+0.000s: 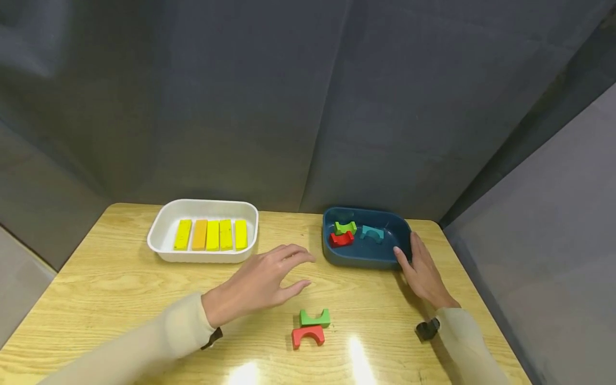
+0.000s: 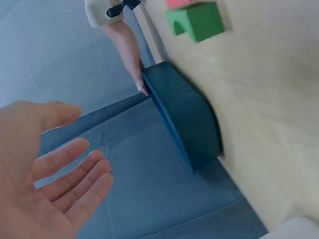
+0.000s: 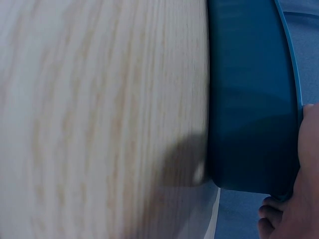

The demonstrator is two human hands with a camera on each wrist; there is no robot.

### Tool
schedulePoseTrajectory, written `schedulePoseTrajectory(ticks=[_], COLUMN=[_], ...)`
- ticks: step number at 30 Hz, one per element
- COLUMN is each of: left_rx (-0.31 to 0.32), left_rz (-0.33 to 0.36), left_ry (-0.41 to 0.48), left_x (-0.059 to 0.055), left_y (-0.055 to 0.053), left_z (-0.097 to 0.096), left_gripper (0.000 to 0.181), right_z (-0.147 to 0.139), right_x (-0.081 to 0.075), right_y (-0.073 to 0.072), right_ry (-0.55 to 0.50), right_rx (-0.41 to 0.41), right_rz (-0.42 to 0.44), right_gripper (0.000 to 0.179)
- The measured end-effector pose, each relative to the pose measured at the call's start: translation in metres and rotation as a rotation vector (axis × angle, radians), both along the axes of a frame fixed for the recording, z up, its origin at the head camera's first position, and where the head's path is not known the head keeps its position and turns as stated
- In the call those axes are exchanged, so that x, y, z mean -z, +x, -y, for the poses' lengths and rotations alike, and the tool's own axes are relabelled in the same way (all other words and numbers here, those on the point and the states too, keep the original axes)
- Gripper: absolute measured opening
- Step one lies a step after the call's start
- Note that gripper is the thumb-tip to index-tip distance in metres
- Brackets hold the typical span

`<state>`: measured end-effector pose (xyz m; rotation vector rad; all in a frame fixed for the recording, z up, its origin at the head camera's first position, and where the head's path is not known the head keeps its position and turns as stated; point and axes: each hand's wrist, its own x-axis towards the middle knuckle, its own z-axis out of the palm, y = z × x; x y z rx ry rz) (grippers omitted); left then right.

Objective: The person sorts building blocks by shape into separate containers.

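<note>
My left hand [image 1: 262, 275] is in the air over the table between the two trays, its fingers loosely bent and holding nothing. In the left wrist view the same hand [image 2: 62, 169] has its palm showing and thumb apart from the fingers. My right hand [image 1: 425, 272] grips the right end of a dark blue tray [image 1: 361, 263], thumb over the front rim and fingers along the outer side. Inside that tray lie a light green arch block [image 1: 345, 229], a red arch block [image 1: 342, 239] and a teal arch block [image 1: 372, 232].
A green arch block [image 1: 315, 319] and a red arch block [image 1: 308, 335] touch each other on the wooden table [image 1: 120, 315], in front of the left hand. At the back left, a white tray [image 1: 202, 258] holds several yellow bars and an orange bar [image 1: 199, 235]. Dark curtains [image 1: 231, 107] hang behind.
</note>
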<state>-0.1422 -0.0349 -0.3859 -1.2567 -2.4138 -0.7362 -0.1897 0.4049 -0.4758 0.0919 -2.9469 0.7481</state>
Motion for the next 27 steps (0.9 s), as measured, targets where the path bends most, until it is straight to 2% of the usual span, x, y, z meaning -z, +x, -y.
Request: schedulePoseTrajectory(ticks=[6,10,17,20,24,27], left_rx=[0.016,0.021,0.049,0.066,0.081,0.086], left_rz=[0.072,0.088,0.121,0.155,0.235,0.248], left_ry=[0.023,0.017,-0.044,-0.07,-0.096,-0.12], left_x=[0.022,0.033,0.044,0.048,0.054,0.059], left_y=[0.016,0.025,0.038,0.044,0.049,0.051], left_z=[0.006,0.008,0.01,0.009,0.009,0.008], left_gripper=[0.04,0.04,0.041,0.041,0.042,0.043], right_z=[0.0,0.0,-0.002,-0.001,-0.001,0.0], right_x=[-0.001,-0.001,-0.001,-0.002,-0.002,-0.002], right_y=[0.0,0.0,-0.001,-0.001,-0.001,0.0], right_ry=[0.008,0.005,0.003,0.0,-0.001,-0.001], right_rx=[0.001,-0.001,-0.001,-0.002,-0.005,-0.005], right_rz=[0.008,0.009,0.01,0.013,0.009,0.006], right_gripper=[0.088,0.088,0.088,0.088,0.088,0.087])
